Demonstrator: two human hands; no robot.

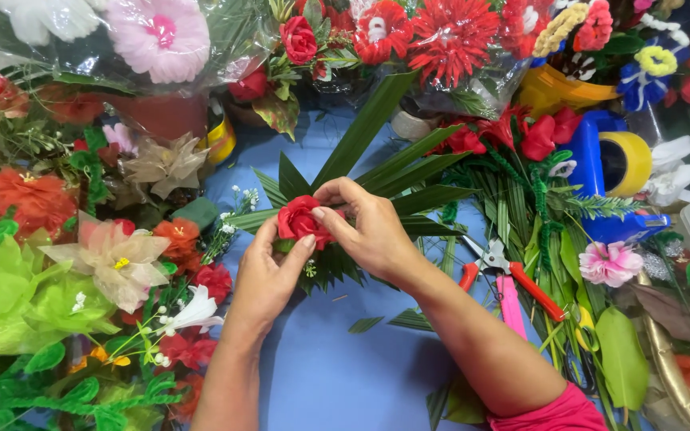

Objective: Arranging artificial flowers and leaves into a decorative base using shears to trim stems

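Fingers of both hands close on one red fabric rose (298,220) at the centre of the blue surface (321,375): the left hand (265,275) pinches it from 6 o'clock, the right hand (365,231) presses thumb and fingertips on it from 3 o'clock. The rose sits on a fan of long green leaves (377,172) spreading toward 1 o'clock. The risk, as I judge it, is that the fan slides apart if the pinch loosens, or the bloom tips off centre. Red-handled pliers (513,275) lie near at 3 o'clock. At 12 o'clock, clear wrapped bunches (441,48) hold red flowers; a yellow pot (557,89) at 1 o'clock holds mixed blooms.
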